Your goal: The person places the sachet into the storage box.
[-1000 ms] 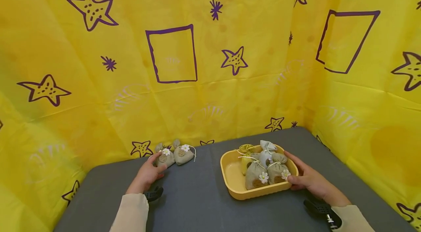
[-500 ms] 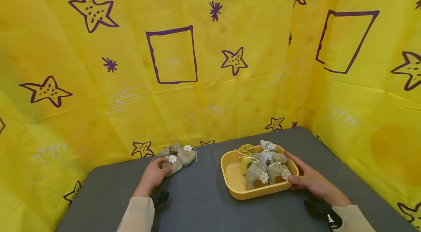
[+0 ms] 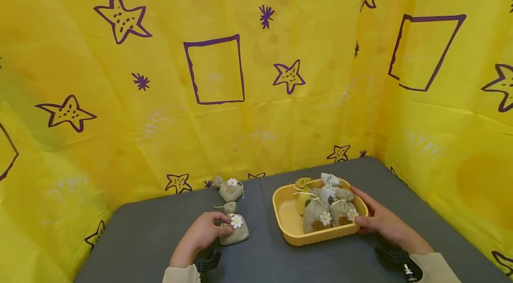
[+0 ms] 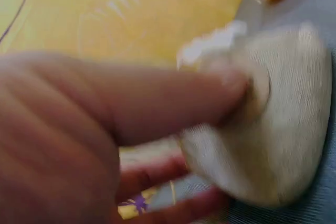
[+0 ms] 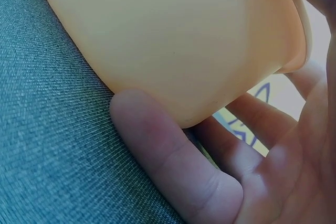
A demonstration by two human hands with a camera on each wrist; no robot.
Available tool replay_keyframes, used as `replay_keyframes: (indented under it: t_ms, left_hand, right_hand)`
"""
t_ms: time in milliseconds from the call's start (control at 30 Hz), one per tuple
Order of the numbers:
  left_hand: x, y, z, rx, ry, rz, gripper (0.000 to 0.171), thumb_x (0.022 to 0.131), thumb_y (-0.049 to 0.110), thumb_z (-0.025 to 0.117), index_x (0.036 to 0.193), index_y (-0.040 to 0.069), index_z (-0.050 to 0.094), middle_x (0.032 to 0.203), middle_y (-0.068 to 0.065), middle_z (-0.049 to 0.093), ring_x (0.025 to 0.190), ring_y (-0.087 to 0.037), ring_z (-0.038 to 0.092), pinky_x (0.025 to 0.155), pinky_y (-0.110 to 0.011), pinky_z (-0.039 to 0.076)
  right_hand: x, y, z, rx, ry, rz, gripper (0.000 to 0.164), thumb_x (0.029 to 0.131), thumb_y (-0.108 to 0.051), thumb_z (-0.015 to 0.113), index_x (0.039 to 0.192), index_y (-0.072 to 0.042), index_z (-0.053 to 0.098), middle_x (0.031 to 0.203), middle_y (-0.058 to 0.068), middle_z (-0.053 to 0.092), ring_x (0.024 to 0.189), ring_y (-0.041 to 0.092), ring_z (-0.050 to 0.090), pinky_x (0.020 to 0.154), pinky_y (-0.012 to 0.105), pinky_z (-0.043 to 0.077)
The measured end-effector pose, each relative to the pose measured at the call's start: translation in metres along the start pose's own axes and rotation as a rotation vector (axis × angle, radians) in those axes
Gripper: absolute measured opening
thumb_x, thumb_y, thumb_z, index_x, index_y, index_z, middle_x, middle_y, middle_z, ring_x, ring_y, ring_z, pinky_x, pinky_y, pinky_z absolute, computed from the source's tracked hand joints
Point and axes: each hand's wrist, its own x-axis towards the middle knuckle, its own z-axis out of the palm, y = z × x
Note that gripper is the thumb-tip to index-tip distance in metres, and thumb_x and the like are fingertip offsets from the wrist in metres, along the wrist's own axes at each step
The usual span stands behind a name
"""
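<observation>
My left hand (image 3: 206, 231) pinches a grey-beige drawstring sachet (image 3: 236, 235) with a white flower and a round brown patch on its front. In the left wrist view the thumb (image 4: 178, 95) presses on the blurred sachet's face, with other fingers behind it. A similar sachet (image 3: 231, 192) lies farther back by the wall. With my right hand (image 3: 386, 225) I grip the right end of a yellow tray (image 3: 287, 218). Below the tray's wall (image 5: 163, 40), a finger (image 5: 157, 145) shows in the right wrist view. Inside the tray stand a yellow sachet (image 3: 302, 203), a pale grey sachet (image 3: 326, 191) and two grey-beige sachets.
The dark grey table (image 3: 160, 229) reaches back to a yellow cloth wall (image 3: 256, 131) printed with purple stars and frames. Another stretch of the cloth (image 3: 449, 140) bounds the right side. Black straps (image 3: 208, 261) sit on both wrists.
My left hand has taken hold of the left sachet and drawn it rightward and nearer, away from the other sachet. My right hand stays on the tray. The head view has shifted slightly.
</observation>
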Motion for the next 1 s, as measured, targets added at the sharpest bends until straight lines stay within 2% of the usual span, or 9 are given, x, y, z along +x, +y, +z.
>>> replay_keyframes:
  t_ms: [133,233,400,500,600,733,900,1000]
  left_hand:
    - [0.001,-0.001,0.009,-0.093,-0.086,0.087,0.030,0.082,0.013,0.081,0.110,0.011,0.068,0.090,-0.004,0.060,0.077,-0.021,0.052,0.065,-0.034,0.044]
    - [0.004,-0.005,0.012,-0.152,-0.105,0.102,0.041,0.084,0.012,0.080,0.122,0.011,0.065,0.104,-0.007,0.061,0.087,-0.023,0.054,0.072,-0.035,0.045]
    - [0.005,-0.007,0.018,-0.195,-0.064,0.085,0.049,0.084,0.016,0.080,0.129,0.015,0.063,0.128,-0.014,0.056,0.108,-0.030,0.052,0.080,-0.041,0.045]
    - [0.005,-0.005,0.024,-0.240,-0.033,0.093,0.051,0.081,0.012,0.082,0.129,0.015,0.064,0.127,-0.016,0.057,0.104,-0.031,0.055,0.077,-0.040,0.047]
    - [0.009,0.000,0.030,-0.256,0.013,0.149,0.046,0.080,0.008,0.082,0.123,0.014,0.067,0.122,-0.011,0.059,0.095,-0.026,0.057,0.073,-0.035,0.048]
    - [0.012,0.003,0.035,-0.233,0.071,0.240,0.035,0.082,0.005,0.079,0.114,0.014,0.070,0.120,-0.006,0.058,0.099,-0.023,0.055,0.080,-0.032,0.047]
    - [0.013,0.000,0.041,-0.136,0.016,0.273,0.033,0.084,0.009,0.079,0.115,0.019,0.071,0.124,-0.001,0.060,0.109,-0.024,0.054,0.087,-0.037,0.045]
    - [0.014,0.000,0.045,-0.060,0.036,0.288,0.035,0.083,0.010,0.079,0.115,0.023,0.070,0.124,0.003,0.061,0.113,-0.022,0.054,0.094,-0.040,0.042]
  right_hand:
    - [-0.001,-0.002,0.000,-0.004,0.006,0.007,0.094,0.095,-0.017,0.068,0.159,-0.011,-0.001,0.150,0.040,0.006,0.100,0.036,0.060,0.075,0.047,0.055]
    - [-0.002,-0.004,-0.001,-0.012,0.010,0.009,0.094,0.096,-0.018,0.068,0.159,-0.011,-0.001,0.150,0.040,0.006,0.100,0.035,0.060,0.075,0.046,0.055]
    - [-0.002,-0.004,-0.001,-0.012,0.008,0.009,0.093,0.096,-0.016,0.067,0.160,-0.012,0.000,0.150,0.040,0.007,0.100,0.036,0.060,0.075,0.046,0.055]
    - [-0.002,-0.002,-0.001,-0.013,0.004,0.015,0.092,0.096,-0.015,0.067,0.160,-0.012,0.000,0.150,0.039,0.006,0.100,0.035,0.060,0.076,0.046,0.055]
    - [-0.003,-0.001,-0.002,-0.011,0.001,0.016,0.092,0.096,-0.015,0.066,0.160,-0.012,-0.001,0.150,0.039,0.005,0.100,0.034,0.060,0.076,0.046,0.055]
    - [-0.003,-0.001,-0.002,-0.005,-0.003,0.015,0.092,0.097,-0.015,0.066,0.159,-0.011,-0.001,0.151,0.039,0.004,0.101,0.035,0.059,0.076,0.046,0.055]
    - [-0.001,-0.001,-0.002,-0.005,-0.001,0.018,0.093,0.097,-0.015,0.066,0.160,-0.012,-0.001,0.152,0.037,0.004,0.102,0.036,0.059,0.076,0.046,0.055]
    - [-0.001,0.000,-0.002,-0.010,0.002,0.021,0.093,0.096,-0.016,0.067,0.160,-0.012,-0.001,0.153,0.036,0.003,0.102,0.036,0.059,0.076,0.046,0.055]
